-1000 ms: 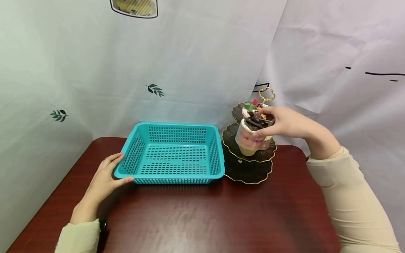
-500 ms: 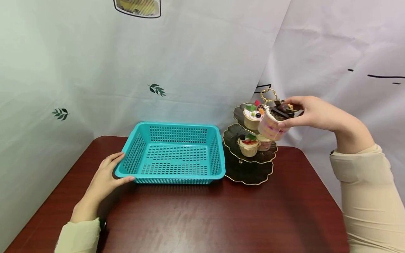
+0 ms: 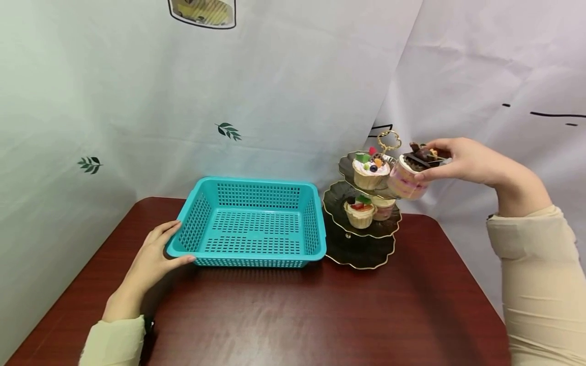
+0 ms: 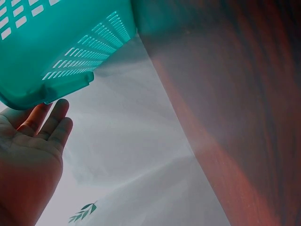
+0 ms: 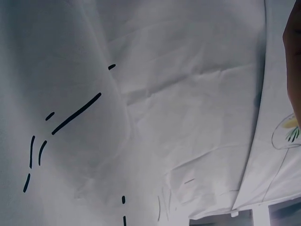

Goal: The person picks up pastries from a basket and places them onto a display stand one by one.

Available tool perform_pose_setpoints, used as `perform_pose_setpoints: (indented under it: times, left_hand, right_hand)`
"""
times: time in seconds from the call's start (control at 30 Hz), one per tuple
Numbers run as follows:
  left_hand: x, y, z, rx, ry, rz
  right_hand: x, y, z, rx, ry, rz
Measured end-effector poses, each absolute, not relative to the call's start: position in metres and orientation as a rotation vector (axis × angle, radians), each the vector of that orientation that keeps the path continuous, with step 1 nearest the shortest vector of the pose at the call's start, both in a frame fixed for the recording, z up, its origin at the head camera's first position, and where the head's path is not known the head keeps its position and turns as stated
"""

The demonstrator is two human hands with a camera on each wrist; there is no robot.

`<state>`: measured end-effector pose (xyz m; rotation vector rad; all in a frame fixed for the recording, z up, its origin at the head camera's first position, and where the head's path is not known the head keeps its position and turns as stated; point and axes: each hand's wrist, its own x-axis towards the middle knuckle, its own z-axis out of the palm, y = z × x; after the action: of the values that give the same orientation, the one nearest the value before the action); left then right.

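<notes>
My right hand (image 3: 471,161) pinches a clear dessert cup (image 3: 407,183) between thumb and fingers, tilted, by the upper tier's right side. The cup has pink and cream layers and dark chocolate pieces on top. Beside it the tiered dessert stand (image 3: 359,251) bears a fruit-topped cupcake (image 3: 366,179) above. A strawberry-topped cupcake (image 3: 360,217) and another pink-layered cup (image 3: 383,209) share the middle tier. My left hand (image 3: 148,260) touches the front-left corner of the turquoise basket (image 3: 251,258), fingers fairly straight against its rim in the left wrist view. The right wrist view lacks the held cup.
A dark red wooden table (image 3: 293,315) bears the basket and the stand. White printed cloth (image 3: 284,91) hangs close behind and along the sides. The stand's gold ring handle (image 3: 389,140) rises near the right hand.
My right hand has lifted the dessert cup from in front of the stand and carried it up and to the right, uncovering the cupcakes. My left hand stays at the basket corner.
</notes>
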<state>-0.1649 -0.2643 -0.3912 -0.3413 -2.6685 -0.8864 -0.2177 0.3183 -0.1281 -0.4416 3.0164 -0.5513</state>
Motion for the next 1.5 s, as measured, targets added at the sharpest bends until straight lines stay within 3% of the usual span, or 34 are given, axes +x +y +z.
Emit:
perform_pose_setpoints:
  times: [0.9, 1.5]
  left_hand:
    - [-0.162, -0.264, -0.392, -0.345, -2.661, -0.858]
    - [-0.161, -0.263, -0.391, -0.341, -2.656, -0.873]
  right_hand:
    - [-0.243, 0.326, -0.141, -0.277, 3.101, -0.509]
    - [-0.258, 0.314, -0.148, -0.331, 3.076, -0.508]
